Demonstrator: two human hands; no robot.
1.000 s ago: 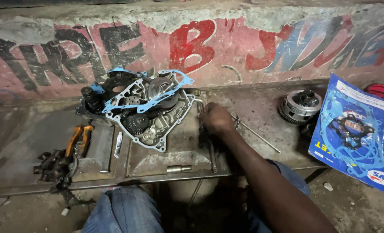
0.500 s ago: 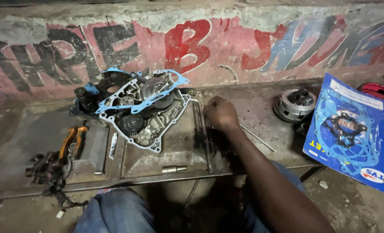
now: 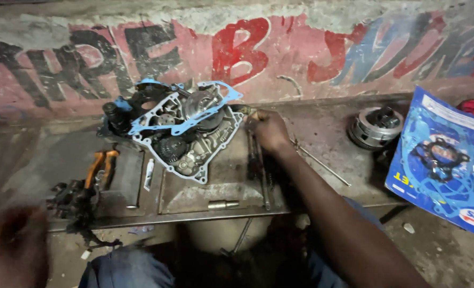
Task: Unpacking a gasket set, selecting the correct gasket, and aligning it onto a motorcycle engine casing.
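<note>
We see one engine case lying flat on the metal table, its gears and shafts exposed, with one light-blue gasket draped over its upper edge. Our right hand rests just beside the case's right edge, fingers curled down over the ends of the tools there; whether it actually grips anything we cannot tell, since the fingertips are hidden. Our left hand appears only as a dark blur at the lower left corner, well apart from the case, and we cannot tell how open it is or whether it holds anything. Below the right hand lie two long dark tools, side by side. One thin metal rod lies aslant to the right of the wrist. One short steel pin sits near the front edge of the table. Left of the case lie one pair of orange-handled pliers and one greasy dark part. Farther right stands one round clutch assembly, and beside it leans one blue gasket packet.
</note>
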